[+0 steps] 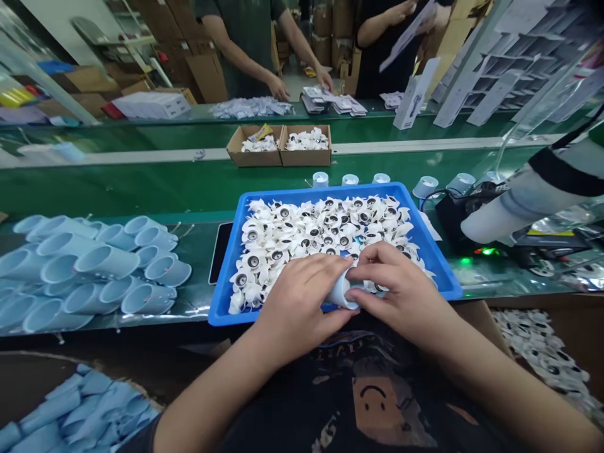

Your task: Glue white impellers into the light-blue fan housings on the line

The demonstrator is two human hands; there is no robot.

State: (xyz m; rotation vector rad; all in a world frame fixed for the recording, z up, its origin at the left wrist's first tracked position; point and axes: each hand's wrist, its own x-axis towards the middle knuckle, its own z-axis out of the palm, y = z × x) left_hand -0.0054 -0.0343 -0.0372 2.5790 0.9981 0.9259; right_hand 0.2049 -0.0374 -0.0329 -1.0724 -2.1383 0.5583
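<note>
A light blue plastic cylinder [340,293] is held just over the near edge of a blue tray [226,277]. My left hand [304,302] wraps around its side. Fingers of my right hand [401,292] reach into the cylinder's open end, with thumb and fingertips at the rim; whether they pinch a part inside is hidden. White fan impellers [314,233] with dark round hubs fill the tray behind my hands.
Light blue cylinders [108,261] are piled on the bench at left, more in a box below. Small boxes [257,157] of white parts stand beyond the tray. At right are a black device [453,220] and a box of impellers [542,346]. Two people work opposite.
</note>
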